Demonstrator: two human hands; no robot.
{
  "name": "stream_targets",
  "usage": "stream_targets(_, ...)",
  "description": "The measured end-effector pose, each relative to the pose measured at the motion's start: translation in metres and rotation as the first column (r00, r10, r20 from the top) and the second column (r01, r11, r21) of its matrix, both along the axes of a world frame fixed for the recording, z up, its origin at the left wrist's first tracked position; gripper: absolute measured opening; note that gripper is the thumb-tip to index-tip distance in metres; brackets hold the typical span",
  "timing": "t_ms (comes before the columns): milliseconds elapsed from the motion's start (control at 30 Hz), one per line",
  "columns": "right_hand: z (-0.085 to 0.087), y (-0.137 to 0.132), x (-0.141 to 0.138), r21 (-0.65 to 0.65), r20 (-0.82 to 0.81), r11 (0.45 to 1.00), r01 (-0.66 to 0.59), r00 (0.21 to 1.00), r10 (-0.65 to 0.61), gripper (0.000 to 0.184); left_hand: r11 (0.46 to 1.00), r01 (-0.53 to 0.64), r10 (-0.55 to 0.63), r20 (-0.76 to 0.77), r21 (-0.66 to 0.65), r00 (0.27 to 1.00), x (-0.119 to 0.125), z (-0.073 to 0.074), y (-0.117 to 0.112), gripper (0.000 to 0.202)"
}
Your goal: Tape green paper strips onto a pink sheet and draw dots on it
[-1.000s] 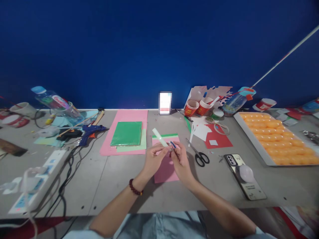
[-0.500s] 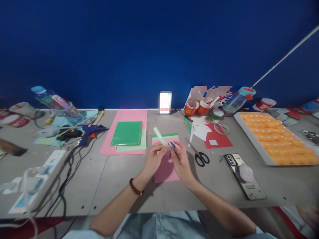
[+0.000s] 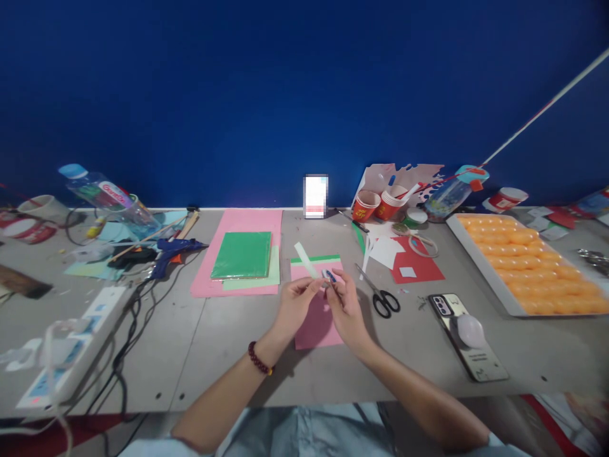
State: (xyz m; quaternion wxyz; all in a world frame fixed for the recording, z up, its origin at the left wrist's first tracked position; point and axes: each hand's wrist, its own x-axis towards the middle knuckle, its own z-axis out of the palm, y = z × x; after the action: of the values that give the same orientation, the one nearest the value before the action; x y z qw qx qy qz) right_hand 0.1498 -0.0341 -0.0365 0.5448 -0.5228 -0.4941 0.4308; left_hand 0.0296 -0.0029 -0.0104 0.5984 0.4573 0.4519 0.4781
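Note:
My left hand [image 3: 295,306] is closed in a pinch on a pale green paper strip [image 3: 305,258], whose free end points up and to the left. Facing it, my right hand [image 3: 347,307] is closed around a small blue-and-white object [image 3: 328,275]. Its kind is partly hidden by the fingers. The fingertips of both hands nearly meet. Beneath them lies a pink paper sheet [image 3: 320,333], with a green paper edge [image 3: 328,258] along its top. Black-handled scissors [image 3: 381,301] rest on the table just right of my right hand.
To the left are a green paper pack [image 3: 242,255], a blue glue gun [image 3: 174,254] and a power strip [image 3: 78,349] with trailing cables. A phone [image 3: 469,343], red paper [image 3: 419,266], paper cups [image 3: 366,206] and a tray of orange balls [image 3: 476,279] stand right. A blurred screen [image 3: 315,197] leans against the wall.
The blue-and-white object has turned slightly in my right fingers and shows more of its white part. The strip has shifted a touch to the right. Both hands stay almost in place.

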Motion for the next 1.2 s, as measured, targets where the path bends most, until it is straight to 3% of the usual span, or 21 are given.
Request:
stream_targets(267, 0.005, 0.000, 0.000, 0.017, 0.013, 0.999, 0.030, 0.999, -0.030, 0.033, 0.999, 0.001, -0.002, -0.020, -0.049, 1.000, 0.000, -0.001, 0.000, 0.033)
stream_targets(467, 0.000, 0.000, 0.001, 0.037, -0.008, 0.998, 0.058, 0.998, -0.058, 0.033, 0.999, 0.025, -0.024, 0.034, -0.024, 0.999, 0.003, -0.001, 0.000, 0.027)
stream_targets(633, 0.001, -0.001, 0.000, 0.008, -0.013, 1.000, 0.028, 1.000, -0.028, 0.033, 0.998, -0.034, 0.036, -0.027, 0.055, 0.999, 0.004, -0.009, -0.002, 0.027)
stream_targets(833, 0.004, -0.001, -0.001, 0.000, -0.041, 1.000, 0.009, 0.999, -0.009, 0.034, 0.992, -0.002, 0.010, -0.061, 0.128, 0.998, 0.002, -0.012, -0.001, 0.022)
stream_targets(1000, 0.007, -0.001, 0.000, -0.004, -0.095, 1.000, 0.001, 0.996, -0.001, 0.035, 0.942, 0.010, 0.059, -0.195, 0.336, 0.979, 0.000, -0.011, 0.002, 0.009)
stream_targets(1200, 0.011, -0.002, 0.000, 0.016, -0.110, 1.000, 0.012, 0.994, -0.011, 0.032, 0.910, 0.054, 0.081, -0.305, 0.411, 0.949, -0.001, -0.013, 0.002, 0.011)
